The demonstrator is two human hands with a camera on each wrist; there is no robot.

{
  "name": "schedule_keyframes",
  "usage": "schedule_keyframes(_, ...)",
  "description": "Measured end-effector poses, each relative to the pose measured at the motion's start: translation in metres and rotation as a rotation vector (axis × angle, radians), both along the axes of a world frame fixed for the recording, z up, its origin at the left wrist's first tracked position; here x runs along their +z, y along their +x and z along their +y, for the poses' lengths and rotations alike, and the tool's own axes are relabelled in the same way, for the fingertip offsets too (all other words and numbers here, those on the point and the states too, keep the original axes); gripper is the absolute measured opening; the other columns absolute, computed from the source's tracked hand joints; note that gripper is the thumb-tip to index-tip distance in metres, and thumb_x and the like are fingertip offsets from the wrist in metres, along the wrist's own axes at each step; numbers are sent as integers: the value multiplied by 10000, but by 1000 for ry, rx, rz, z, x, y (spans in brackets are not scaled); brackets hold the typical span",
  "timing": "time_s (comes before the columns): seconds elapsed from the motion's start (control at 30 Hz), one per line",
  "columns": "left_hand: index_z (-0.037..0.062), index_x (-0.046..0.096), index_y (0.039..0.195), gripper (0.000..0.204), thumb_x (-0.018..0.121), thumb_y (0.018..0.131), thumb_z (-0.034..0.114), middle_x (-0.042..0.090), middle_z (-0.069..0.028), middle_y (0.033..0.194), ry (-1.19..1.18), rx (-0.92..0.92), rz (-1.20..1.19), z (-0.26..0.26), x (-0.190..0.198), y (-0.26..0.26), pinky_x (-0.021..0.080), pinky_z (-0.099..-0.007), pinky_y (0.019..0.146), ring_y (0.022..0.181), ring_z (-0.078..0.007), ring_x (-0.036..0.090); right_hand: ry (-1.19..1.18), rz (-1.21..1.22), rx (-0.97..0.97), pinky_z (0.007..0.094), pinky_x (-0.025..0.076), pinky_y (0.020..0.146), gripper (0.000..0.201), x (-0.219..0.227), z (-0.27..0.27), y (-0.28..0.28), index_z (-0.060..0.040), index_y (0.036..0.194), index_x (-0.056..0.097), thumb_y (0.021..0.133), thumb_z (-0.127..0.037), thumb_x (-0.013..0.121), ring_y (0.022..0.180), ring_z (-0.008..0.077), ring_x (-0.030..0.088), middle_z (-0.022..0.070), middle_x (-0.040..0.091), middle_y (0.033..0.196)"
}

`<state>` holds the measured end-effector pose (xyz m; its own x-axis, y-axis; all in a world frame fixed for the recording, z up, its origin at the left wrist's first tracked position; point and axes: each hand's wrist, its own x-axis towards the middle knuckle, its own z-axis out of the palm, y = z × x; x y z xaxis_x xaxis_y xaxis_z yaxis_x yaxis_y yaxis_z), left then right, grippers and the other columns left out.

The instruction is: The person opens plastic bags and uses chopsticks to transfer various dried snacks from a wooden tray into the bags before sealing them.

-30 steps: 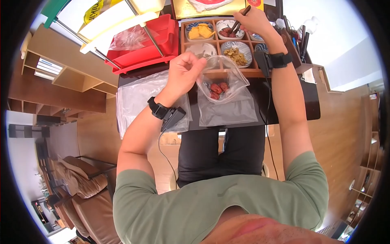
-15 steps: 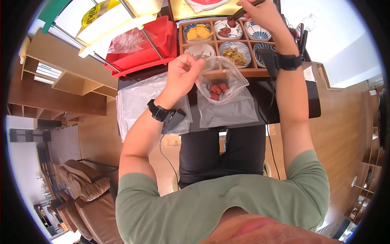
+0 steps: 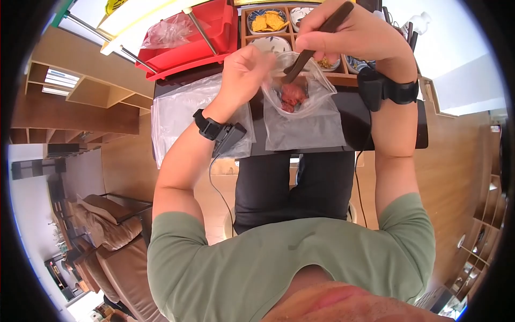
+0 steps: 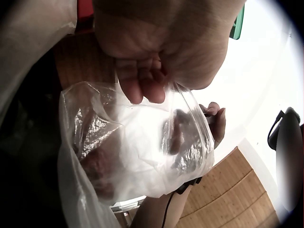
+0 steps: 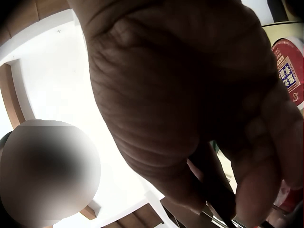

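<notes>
Wooden flooring and wooden shelving are seen around a dark surface (image 3: 407, 129), at which a person in a green shirt is seated. On the surface, sheets of clear plastic (image 3: 177, 115) are spread at the left, and a red tray (image 3: 188, 37) with a crumpled bag is set at the far left. A wooden compartment box (image 3: 273, 27) with patterned bowls is placed at the far edge; yellow chips are held in one bowl.

A clear plastic bag (image 3: 300, 91) is held open just above the surface, in front of the box. Reddish-brown pieces of food (image 3: 292, 96) are gathered at its bottom. Its rim is pinched by the curled fingers (image 4: 142, 88) of the left hand (image 3: 244, 70). Dark chopsticks (image 3: 316, 35) are gripped by the right hand (image 3: 354, 35), whose fingers are closed round them, and their tips are lowered into the mouth of the bag, just over the food.
</notes>
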<state>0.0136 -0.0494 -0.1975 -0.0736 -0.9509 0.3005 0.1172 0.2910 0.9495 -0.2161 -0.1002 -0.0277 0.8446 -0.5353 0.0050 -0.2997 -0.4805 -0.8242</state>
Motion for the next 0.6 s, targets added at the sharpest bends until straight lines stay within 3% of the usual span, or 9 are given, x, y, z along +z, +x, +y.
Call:
schedule_keyframes(0.23,60,563,763,246,679,976,104,616,13,655,9,0,-5,0,-1,1,414,-237,477,522,-61,562,-62,-62,21,232,405,506,194,-9,-13,-11,26,927,761,940,-166,733,579,57,545,15,670,683)
schedule_keyframes(0.3,59,565,765,243,679,976,104,615,14,656,9,-3,-3,0,0,0,414,-237,479,523,-61,562,-12,-189,-285,240,405,495,194,-8,-21,-15,20,878,755,941,-160,720,554,63,538,5,658,654)
schedule_keyframes(0.33,59,567,768,240,679,975,105,614,15,657,11,-3,0,1,1,-1,414,-237,481,525,-60,562,-226,-174,-397,265,419,489,249,-13,-34,-15,33,811,718,930,-186,709,538,69,537,32,630,614)
schedule_keyframes(0.37,59,567,768,240,679,975,105,614,15,657,8,-3,2,1,1,-1,414,-237,481,525,-60,562,-229,-173,-397,265,419,489,249,-20,-48,-15,33,811,718,930,-186,709,538,69,537,32,630,614)
schedule_keyframes(0.43,60,555,759,252,678,975,102,603,21,657,13,3,-28,1,1,0,414,-233,482,528,-59,562,-522,-88,-649,333,463,511,308,-40,-75,-14,59,787,670,903,-225,702,536,164,603,112,631,606)
schedule_keyframes(0.47,60,555,759,252,678,975,102,603,21,657,9,-1,-30,1,1,0,414,-233,482,528,-59,562,-526,-90,-653,333,463,511,308,-50,-83,-10,59,787,670,903,-225,702,536,164,603,112,631,606)
schedule_keyframes(0.53,65,538,748,268,679,973,98,592,27,657,-2,9,-25,1,0,0,411,-224,482,529,-54,561,-642,-6,-837,399,488,541,314,-67,-92,-1,64,784,649,871,-232,707,567,290,649,189,633,627)
schedule_keyframes(0.6,67,531,744,274,680,973,98,590,28,658,-2,7,-24,1,-1,0,409,-220,480,528,-51,559,-687,-85,-768,416,493,553,295,-76,-94,-2,57,777,653,862,-220,707,590,327,654,202,640,642)
